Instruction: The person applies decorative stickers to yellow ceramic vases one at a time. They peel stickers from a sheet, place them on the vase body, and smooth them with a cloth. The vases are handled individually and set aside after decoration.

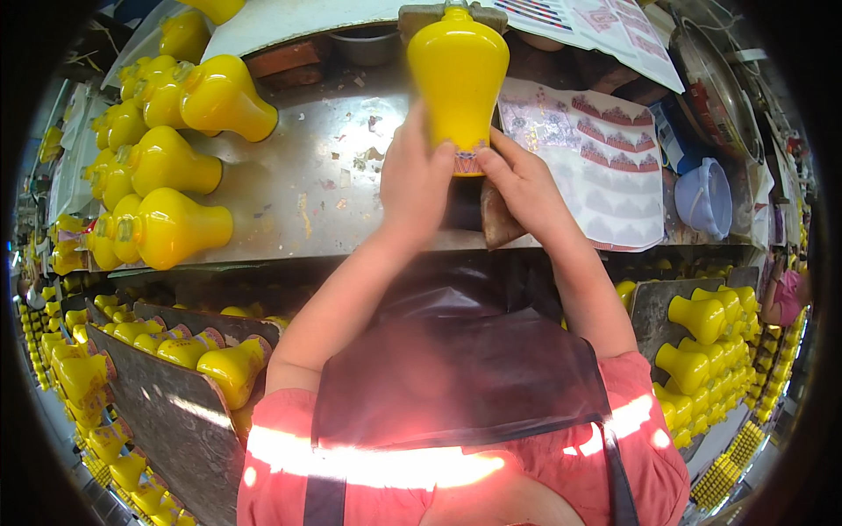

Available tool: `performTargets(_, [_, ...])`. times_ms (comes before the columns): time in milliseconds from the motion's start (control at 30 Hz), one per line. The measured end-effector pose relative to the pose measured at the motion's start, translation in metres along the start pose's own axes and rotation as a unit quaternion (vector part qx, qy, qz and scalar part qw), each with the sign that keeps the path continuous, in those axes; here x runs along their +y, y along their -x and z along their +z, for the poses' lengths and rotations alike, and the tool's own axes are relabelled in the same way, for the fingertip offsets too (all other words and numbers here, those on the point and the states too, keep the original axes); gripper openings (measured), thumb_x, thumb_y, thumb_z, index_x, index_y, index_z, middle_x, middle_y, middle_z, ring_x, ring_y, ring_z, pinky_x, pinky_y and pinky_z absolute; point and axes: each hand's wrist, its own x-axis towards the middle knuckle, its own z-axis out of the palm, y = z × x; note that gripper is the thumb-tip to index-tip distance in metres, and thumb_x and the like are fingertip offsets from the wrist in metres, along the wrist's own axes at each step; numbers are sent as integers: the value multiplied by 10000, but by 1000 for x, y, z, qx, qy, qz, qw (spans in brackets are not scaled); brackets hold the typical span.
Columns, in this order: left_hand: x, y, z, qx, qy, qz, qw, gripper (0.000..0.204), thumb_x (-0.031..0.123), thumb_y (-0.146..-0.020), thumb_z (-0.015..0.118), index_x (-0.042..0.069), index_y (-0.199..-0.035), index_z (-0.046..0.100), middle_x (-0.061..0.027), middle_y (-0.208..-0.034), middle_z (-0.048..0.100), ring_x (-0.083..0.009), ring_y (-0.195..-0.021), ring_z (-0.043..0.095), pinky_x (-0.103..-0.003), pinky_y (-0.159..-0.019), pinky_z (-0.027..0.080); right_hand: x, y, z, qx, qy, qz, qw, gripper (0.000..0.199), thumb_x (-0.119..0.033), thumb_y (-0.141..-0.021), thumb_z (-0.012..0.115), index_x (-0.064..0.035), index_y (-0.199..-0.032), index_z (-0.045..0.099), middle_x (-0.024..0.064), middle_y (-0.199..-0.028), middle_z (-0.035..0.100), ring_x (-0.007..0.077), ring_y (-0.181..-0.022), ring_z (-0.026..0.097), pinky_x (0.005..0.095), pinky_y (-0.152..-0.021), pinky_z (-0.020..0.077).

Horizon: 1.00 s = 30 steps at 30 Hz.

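- While a cluster of glossy yellow bulbous vases (168,238) takes up the left of the bench, worn metal bench (298,197) lies bare between them and the work; a good margin, worth leaving so no elbow knocks one.
- Below, lower left: dark flat boards (180,399) carrying more yellow vases with patterned ends (230,370). Likely a handy reference for how level a band should sit.
- Left hand (412,180): grasping, laid along the left flank of the vase, thumb by its narrow end. Probably best as the steadying side; firm, no squeezing.
- Centre: the held glossy yellow tapering vase (458,74), above the bench's near half, narrow end toward the wearer, wide end by a grey blocky fixture (423,17). Whether it bears on that fixture, cannot tell.
- Round the narrow end, a fine red-and-blue patterned band (469,164). Thin-looking; would smooth it outward from the middle, light thumb strokes, checking for creases and a straight lower edge.
- Right hand (524,180): grasping too, thumb on the band, fingers round the right side. Drag seems the main risk; press rather than pull.
- Further right, a pale sheet printed with reddish scalloped strips (614,145); best left flat and dry.
- Beyond it, a small lavender plastic bucket (704,200), contents unclear.
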Motion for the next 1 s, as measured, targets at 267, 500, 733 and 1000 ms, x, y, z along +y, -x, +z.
performTargets(267, [-1,6,-2,-16,11,-4,1000,927,243,-793,770,18,-1572,320,-240,-1440,504,-412,-1327,506,-484,-1133,398,-30,0,-30,38,-64,-86,994,223,-119,-946,661,-41,-1153,638,69,-1029,704,154,-917,701,299,-806,563])
performTargets(500, [-7,8,3,13,10,12,1000,959,359,-833,828,16,-1571,321,-133,-1413,524,-196,-1061,538,-332,-927,457,-61,-12,-18,96,320,-398,855,245,-67,-840,734,-99,-1067,649,110,-890,677,334,-812,690,443,-686,551])
performTargets(733, [-2,6,3,19,62,15,998,804,130,-799,774,39,-1504,399,-176,-1347,545,-294,-1093,616,-403,-923,536,-64,-1,-16,131,462,-371,795,290,-147,-786,789,-151,-1046,661,68,-784,597,269,-686,671,395,-601,539])
performTargets(1000, [1,6,1,8,88,-13,996,783,105,-803,745,33,-1505,405,-167,-1377,536,-276,-1165,599,-380,-936,545,-33,12,-21,193,323,-284,882,317,-104,-887,794,-73,-1179,676,139,-1073,741,309,-890,753,360,-735,589])
